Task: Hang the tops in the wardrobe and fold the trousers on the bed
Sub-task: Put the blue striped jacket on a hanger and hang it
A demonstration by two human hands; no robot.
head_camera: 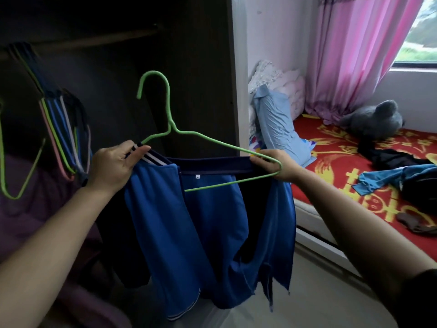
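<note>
We held the blue top (208,221) in front of the wardrobe (201,67), our left hand (113,166) pinching its striped collar and one end of the green hanger (169,107), our right hand (283,166) gripping the other end; the bed (335,162) lay right of the wardrobe

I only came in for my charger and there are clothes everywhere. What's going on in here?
A person stands at the open wardrobe, fitting a blue top onto a green hanger. The left hand pinches the top's striped collar edge at one end of the hanger. The right hand grips the other end along the neckline. The hanger is not yet on the rail, where empty hangers dangle. More clothes lie on the bed.
</note>
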